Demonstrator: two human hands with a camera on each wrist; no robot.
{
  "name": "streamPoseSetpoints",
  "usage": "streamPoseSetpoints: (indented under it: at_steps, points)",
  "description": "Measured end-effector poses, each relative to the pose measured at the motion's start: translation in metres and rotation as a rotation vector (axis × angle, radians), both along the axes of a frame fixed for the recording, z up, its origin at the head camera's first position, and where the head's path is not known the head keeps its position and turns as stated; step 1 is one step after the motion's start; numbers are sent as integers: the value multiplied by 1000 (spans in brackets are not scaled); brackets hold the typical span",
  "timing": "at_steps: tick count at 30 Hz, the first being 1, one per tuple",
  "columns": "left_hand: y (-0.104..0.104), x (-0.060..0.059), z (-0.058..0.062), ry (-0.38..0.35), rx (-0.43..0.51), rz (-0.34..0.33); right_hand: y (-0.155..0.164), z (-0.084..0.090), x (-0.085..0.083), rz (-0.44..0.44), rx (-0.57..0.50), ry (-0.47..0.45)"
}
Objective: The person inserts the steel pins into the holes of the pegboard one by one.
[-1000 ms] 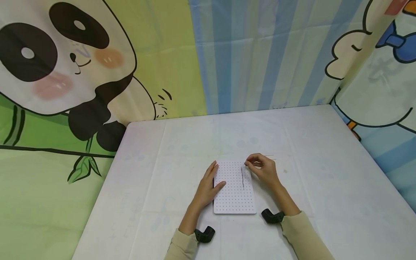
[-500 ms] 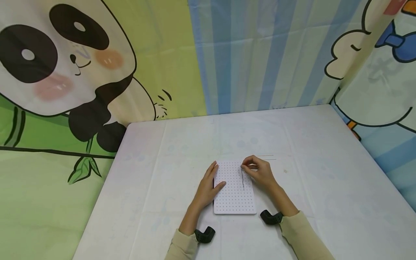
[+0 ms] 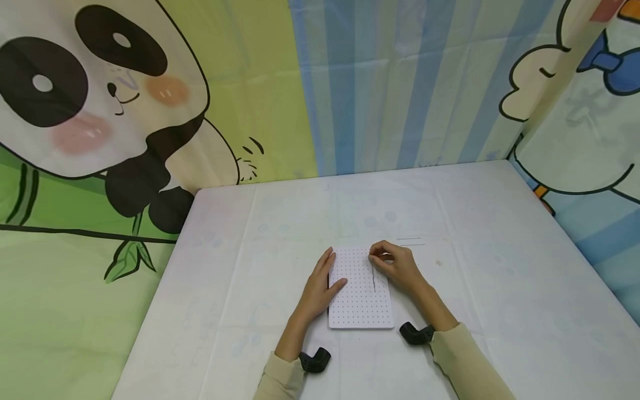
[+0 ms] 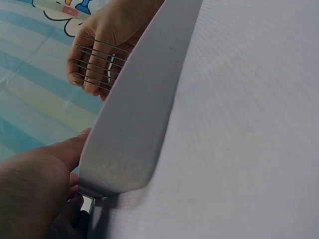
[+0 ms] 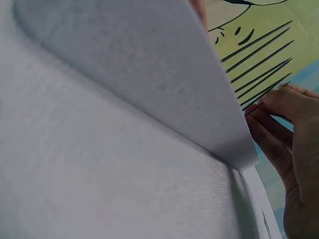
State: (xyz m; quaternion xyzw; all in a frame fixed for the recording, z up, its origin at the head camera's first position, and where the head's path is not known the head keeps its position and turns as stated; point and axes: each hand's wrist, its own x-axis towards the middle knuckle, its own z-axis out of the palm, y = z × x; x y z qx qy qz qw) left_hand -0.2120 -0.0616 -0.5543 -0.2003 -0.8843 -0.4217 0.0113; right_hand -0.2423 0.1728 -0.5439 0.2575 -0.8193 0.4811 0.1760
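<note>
A white board (image 3: 352, 311) with a grid of small holes lies on the table. My left hand (image 3: 316, 291) rests along its left edge, fingers extended and the thumb across the top. Several thin needles (image 5: 257, 42) stand upright in a row near the board's right side, which reads as a dark line in the head view. At the far end of that row, my right hand (image 3: 397, 264) pinches a thin needle (image 5: 254, 107) between thumb and fingertips, close over the board. The pinching fingers hide part of this needle.
Two loose needles (image 3: 411, 244) lie on the white tablecloth (image 3: 280, 222) beyond the board's far right corner. Black wrist cameras (image 3: 316, 361) sit on both wrists. A printed curtain (image 3: 380, 83) hangs behind the table.
My right hand has moved left and slightly nearer, from the board's far right corner to the end of the needle row. The left hand has kept its place.
</note>
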Motion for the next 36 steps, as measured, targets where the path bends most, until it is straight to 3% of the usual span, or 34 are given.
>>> streamPoseSetpoints:
  at_steps: [14, 22, 26, 29, 33, 36]
  points:
    - [0, 1, -2, -2, 2, 6, 1, -1, 4, -3, 31, -67]
    - [0, 1, -1, 3, 2, 6, 2, 2, 5, -1, -26, -134]
    - [0, 1, -1, 3, 3, 6, -1, 23, 15, -12, -49, -160]
    - [0, 0, -1, 9, 1, 4, 2, 32, 18, -32, -77, -144]
    - [0, 0, -1, 12, -2, 6, 20, 12, 4, -63, -143, -39]
    - [0, 0, -1, 11, -3, 9, 33, 4, -4, -108, -200, -9]
